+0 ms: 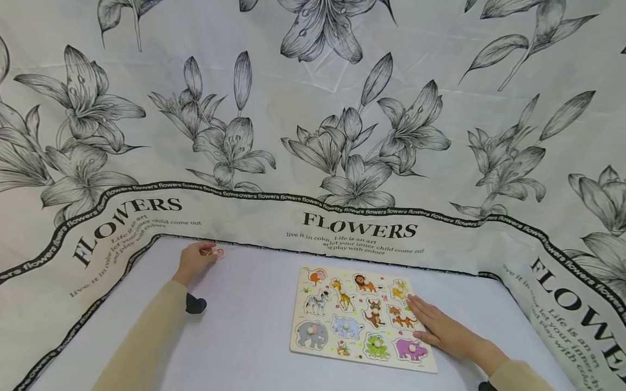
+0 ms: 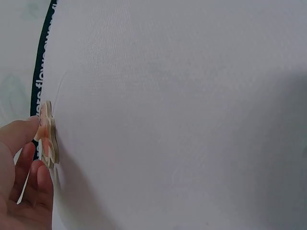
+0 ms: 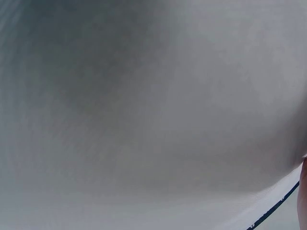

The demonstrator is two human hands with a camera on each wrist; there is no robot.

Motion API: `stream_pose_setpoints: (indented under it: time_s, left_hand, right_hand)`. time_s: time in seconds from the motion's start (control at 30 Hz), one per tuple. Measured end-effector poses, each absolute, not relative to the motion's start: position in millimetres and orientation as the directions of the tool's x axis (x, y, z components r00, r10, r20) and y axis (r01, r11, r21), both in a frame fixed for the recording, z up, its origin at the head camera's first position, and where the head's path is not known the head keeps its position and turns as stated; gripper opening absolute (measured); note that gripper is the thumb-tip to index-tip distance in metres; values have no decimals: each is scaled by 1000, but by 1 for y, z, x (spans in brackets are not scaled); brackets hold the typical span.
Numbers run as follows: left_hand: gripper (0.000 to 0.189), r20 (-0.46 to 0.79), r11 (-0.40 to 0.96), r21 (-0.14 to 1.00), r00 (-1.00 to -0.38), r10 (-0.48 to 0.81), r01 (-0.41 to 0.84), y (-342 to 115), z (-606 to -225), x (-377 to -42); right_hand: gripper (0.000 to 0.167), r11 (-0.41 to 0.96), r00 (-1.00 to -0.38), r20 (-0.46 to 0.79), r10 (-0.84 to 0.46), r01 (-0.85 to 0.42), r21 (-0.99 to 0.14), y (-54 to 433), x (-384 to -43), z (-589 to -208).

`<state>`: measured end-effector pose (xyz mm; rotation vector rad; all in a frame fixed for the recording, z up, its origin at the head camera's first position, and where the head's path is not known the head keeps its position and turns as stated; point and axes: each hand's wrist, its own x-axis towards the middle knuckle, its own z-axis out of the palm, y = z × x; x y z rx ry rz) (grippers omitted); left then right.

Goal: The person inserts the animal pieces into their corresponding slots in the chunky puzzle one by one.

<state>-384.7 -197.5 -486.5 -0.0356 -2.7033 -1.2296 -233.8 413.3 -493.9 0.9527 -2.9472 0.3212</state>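
My left hand (image 1: 198, 260) is at the far left of the table, pinching a small wooden puzzle piece (image 1: 217, 253) between thumb and fingers. In the left wrist view that piece (image 2: 48, 136) stands on edge, its printed face pink and orange, with a pale wooden rim. Right of centre lies a wooden animal puzzle board (image 1: 329, 347) with pictures such as a giraffe, lion, zebra and frog. Knobs show on several of them, among them the grey elephant (image 1: 307, 338) and purple hippo (image 1: 405, 353). My right hand (image 1: 447, 331) rests along the board's right edge, fingers extended.
A white cloth (image 1: 235, 326) covers the table. Behind it and at both sides rises a flower-printed fabric (image 1: 264, 217) with black lettered trim along its lower edge. The left hand is close to that trim.
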Motion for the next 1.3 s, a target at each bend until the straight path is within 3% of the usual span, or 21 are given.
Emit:
stream_pose_setpoints:
  time_s: [0.8,1.3]
  left_hand:
    - [40,64,656,754,-998,-21,34,-206,-489,-395]
    - [36,71,684,728,-997,-13,43,-207,-487,-392]
  right_hand:
    - [68,807,-837,53,-545,-541,-237,412,-232,-491]
    - [69,810,-841,41,-539,-531,-250,410,-230,-487]
